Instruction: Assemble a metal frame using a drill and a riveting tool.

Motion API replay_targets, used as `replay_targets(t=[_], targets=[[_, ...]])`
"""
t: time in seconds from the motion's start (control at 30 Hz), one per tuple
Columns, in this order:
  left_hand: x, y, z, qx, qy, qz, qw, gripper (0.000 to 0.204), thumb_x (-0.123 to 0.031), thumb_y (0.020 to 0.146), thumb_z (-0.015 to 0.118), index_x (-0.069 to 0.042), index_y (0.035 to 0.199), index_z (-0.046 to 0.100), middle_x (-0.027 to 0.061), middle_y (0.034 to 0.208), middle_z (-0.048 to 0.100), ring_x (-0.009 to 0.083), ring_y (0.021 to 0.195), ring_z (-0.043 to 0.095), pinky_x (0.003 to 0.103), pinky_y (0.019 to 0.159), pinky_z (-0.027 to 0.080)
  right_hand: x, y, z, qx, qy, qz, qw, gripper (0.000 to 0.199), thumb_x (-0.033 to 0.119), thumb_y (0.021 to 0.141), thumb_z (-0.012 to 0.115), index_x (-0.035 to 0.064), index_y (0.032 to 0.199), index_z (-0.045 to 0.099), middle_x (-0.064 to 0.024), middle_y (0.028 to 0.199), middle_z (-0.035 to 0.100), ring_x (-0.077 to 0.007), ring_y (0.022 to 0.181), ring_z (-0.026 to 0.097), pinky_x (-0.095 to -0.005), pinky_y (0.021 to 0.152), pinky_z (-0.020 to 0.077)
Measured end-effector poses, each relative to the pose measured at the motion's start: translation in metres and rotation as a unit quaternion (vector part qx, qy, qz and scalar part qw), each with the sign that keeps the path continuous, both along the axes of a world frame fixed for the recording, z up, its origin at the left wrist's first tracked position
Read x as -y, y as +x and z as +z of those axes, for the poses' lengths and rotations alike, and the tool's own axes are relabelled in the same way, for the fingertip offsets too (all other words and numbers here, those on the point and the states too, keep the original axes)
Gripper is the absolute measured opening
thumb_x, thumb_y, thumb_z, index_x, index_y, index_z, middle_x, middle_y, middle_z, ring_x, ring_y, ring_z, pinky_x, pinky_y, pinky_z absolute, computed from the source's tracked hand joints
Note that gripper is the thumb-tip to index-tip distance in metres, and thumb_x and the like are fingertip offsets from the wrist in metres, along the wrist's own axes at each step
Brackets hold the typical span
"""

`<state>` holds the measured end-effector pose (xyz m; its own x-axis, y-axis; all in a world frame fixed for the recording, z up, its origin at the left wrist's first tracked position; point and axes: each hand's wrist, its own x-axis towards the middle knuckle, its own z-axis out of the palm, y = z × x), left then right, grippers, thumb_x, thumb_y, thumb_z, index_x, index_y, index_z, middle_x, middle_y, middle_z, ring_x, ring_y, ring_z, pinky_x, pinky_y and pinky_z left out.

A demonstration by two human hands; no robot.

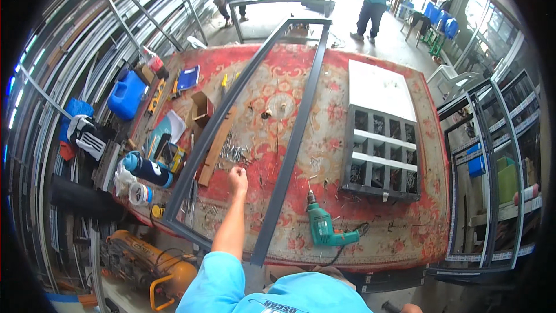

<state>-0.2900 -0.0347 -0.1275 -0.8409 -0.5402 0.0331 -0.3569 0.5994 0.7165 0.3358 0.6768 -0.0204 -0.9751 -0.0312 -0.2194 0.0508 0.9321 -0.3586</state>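
Observation:
My left hand reaches over the table inside a long dark grey metal frame, its fingers pinched together. Whatever is between them is too small to make out. Just beyond the fingertips lies a pile of loose screws, beside a wooden strip. Only a part of my right hand shows at the lower edge, away from the table. A dark cylindrical object juts out from it, mostly cut off by the picture's edge. A green corded drill lies on the table right of the frame.
A compartment box of fasteners stands at right on the red patterned carpet. At left are a blue bottle, a blue jug and racks of metal profiles. An orange compressor sits below. A person stands far off.

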Motion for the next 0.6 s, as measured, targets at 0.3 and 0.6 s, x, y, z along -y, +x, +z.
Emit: replay_targets(t=[0.3,0.6], targets=[[-0.079,0.089,0.108,-0.016,0.568,-0.13,0.812,0.02,-0.015,0.086,0.077,-0.003,0.101,0.071,0.0001,0.082,0.069,0.0074,0.064,0.06,0.024,0.06,0.051,0.241,-0.286,0.133,0.162,-0.235,-0.112,0.952,0.045,-0.001,0.073,0.058,0.0008,0.118,0.065,-0.0228,0.103,0.067,-0.0303,0.099,0.066,-0.0343,0.087,0.0488],[-0.102,0.155,0.229,-0.132,0.716,-0.107,0.677,0.014,-0.022,0.093,0.069,-0.012,0.102,0.07,0.0054,0.09,0.072,0.0189,0.078,0.072,0.034,0.068,0.06,0.382,-0.388,0.151,0.126,-0.501,-0.009,0.856,0.048,-0.01,0.072,0.055,-0.0023,0.12,0.059,-0.0088,0.11,0.062,-0.0157,0.098,0.059,-0.0275,0.086,0.0465]])
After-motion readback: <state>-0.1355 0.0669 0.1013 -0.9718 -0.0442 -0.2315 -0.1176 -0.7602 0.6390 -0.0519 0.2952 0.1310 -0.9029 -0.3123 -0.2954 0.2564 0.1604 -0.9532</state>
